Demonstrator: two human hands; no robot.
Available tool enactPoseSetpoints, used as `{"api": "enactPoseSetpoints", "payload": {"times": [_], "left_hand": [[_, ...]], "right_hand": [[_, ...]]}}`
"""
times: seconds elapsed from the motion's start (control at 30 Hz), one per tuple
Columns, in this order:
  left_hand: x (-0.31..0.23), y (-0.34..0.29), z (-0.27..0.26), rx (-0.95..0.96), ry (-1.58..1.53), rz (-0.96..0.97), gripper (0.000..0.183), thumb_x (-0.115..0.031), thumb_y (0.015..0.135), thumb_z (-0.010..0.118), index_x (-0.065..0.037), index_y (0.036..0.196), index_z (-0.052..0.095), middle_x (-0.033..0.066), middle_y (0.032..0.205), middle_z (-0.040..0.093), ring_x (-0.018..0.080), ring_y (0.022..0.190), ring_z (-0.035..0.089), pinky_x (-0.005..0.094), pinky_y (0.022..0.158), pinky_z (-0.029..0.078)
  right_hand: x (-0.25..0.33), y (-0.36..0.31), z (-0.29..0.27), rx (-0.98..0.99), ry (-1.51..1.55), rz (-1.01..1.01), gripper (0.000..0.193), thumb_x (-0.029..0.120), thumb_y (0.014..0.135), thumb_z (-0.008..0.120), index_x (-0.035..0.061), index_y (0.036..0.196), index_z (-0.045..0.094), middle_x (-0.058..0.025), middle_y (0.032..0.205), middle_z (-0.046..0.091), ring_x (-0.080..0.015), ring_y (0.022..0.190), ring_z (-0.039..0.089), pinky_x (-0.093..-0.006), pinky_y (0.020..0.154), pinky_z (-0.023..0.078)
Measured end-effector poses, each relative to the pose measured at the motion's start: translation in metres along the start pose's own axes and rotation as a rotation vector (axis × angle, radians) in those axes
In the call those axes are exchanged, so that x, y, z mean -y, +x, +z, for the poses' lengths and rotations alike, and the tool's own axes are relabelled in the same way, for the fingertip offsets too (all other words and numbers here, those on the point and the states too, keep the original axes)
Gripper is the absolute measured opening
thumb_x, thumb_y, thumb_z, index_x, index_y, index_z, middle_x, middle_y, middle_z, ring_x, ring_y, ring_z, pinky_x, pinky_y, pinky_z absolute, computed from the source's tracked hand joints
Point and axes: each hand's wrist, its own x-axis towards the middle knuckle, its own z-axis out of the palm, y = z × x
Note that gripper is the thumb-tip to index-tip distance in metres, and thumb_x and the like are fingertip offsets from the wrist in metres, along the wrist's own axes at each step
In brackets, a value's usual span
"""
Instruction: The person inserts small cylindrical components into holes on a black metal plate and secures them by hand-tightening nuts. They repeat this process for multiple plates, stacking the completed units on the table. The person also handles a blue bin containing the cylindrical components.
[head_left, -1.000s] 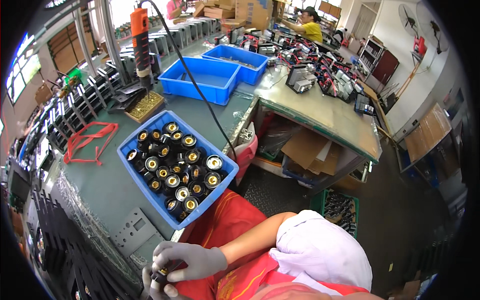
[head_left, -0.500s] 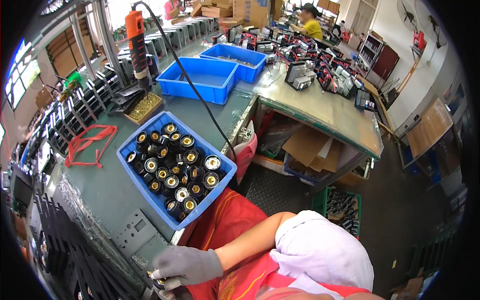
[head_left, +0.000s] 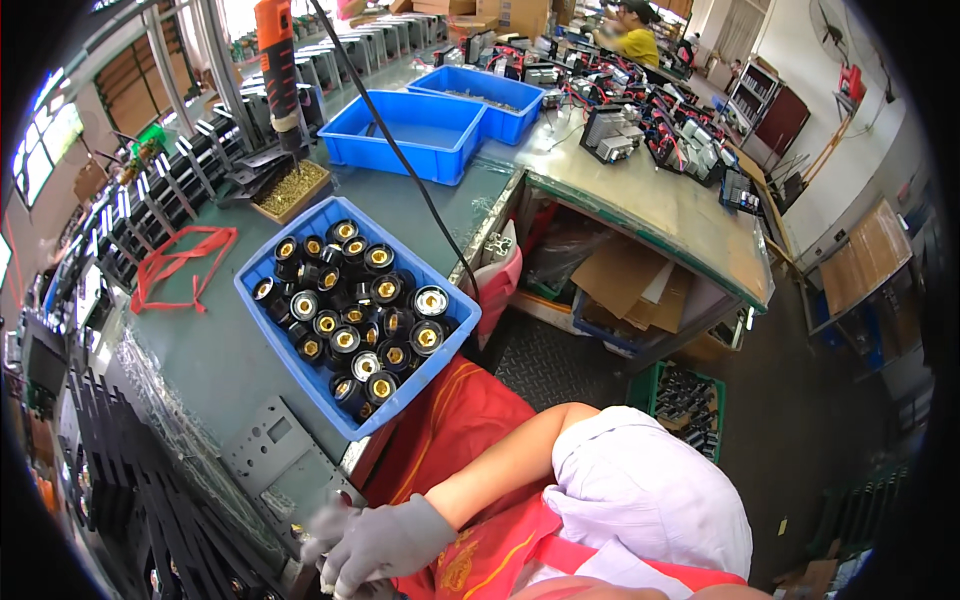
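Observation:
My right hand (head_left: 385, 545), in a grey glove, is low in the view, over the near end of a grey metal plate (head_left: 283, 450) with holes. Its fingers bend downward and are partly smeared by motion. A small brass-coloured spot (head_left: 297, 529) shows beside the blurred fingertips; whether the hand holds it I cannot tell. Of my left hand nothing certain shows; the area beneath the right hand is cut off by the lower edge. Beyond the plate, a blue bin (head_left: 262, 335) holds several black round parts (head_left: 345, 340) with brass centres.
An orange power screwdriver (head_left: 277, 70) hangs above a box of brass screws (head_left: 292, 190). Two blue trays (head_left: 400, 150) stand farther back. Black slatted parts (head_left: 135, 470) line the left. Red strapping (head_left: 180, 265) lies on the bench. Wired assemblies cover the far table; a person works behind it.
The view has shifted slightly, so the bench things sit higher in it. The right hand's fingers have turned; the black and brass part earlier at its fingertips no longer shows clearly.

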Motion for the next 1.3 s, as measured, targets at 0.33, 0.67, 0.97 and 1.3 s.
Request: {"api": "enactPoseSetpoints", "payload": {"times": [0.33, 0.67, 0.97, 1.3], "left_hand": [[-0.004, -0.011, -0.032, 0.020, -0.401, -0.239, 0.047, -0.019, 0.094, 0.061, 0.008, 0.131, 0.049, 0.0202, 0.134, 0.052, 0.0328, 0.124, 0.049, 0.0452, 0.109, 0.039], [0.015, 0.033, -0.135, 0.536, -0.675, -0.633, 0.043, -0.009, 0.092, 0.060, 0.007, 0.129, 0.048, 0.0171, 0.134, 0.051, 0.0258, 0.121, 0.051, 0.0395, 0.107, 0.042], [0.016, -0.014, -0.068, 0.130, -0.593, -0.465, 0.040, -0.022, 0.097, 0.056, 0.003, 0.128, 0.052, 0.0159, 0.128, 0.056, 0.0305, 0.117, 0.054, 0.0434, 0.099, 0.046], [0.061, -0.033, -0.105, -0.031, -0.577, -0.569, 0.037, -0.026, 0.104, 0.049, -0.004, 0.134, 0.050, 0.0133, 0.132, 0.056, 0.0299, 0.114, 0.057, 0.0443, 0.094, 0.051]], "right_hand": [[-0.044, 0.023, -0.029, -0.287, 0.124, 0.314, 0.017, 0.012, 0.079, 0.070, 0.0074, 0.094, 0.064, -0.0109, 0.107, 0.065, -0.0329, 0.100, 0.064, -0.0455, 0.078, 0.052], [-0.032, 0.025, 0.013, 0.101, -0.110, 0.249, 0.019, 0.029, 0.071, 0.075, 0.0166, 0.081, 0.065, -0.0036, 0.102, 0.061, -0.0251, 0.097, 0.058, -0.0410, 0.091, 0.038], [-0.020, 0.025, 0.019, 0.268, -0.280, 0.325, 0.017, 0.028, 0.078, 0.067, 0.0147, 0.087, 0.063, -0.0056, 0.109, 0.062, -0.0257, 0.099, 0.058, -0.0419, 0.092, 0.043], [-0.045, 0.012, 0.027, 0.197, -0.680, 0.606, 0.020, 0.030, 0.080, 0.068, 0.0144, 0.093, 0.065, -0.0043, 0.110, 0.060, -0.0233, 0.098, 0.061, -0.0375, 0.082, 0.049]]}}
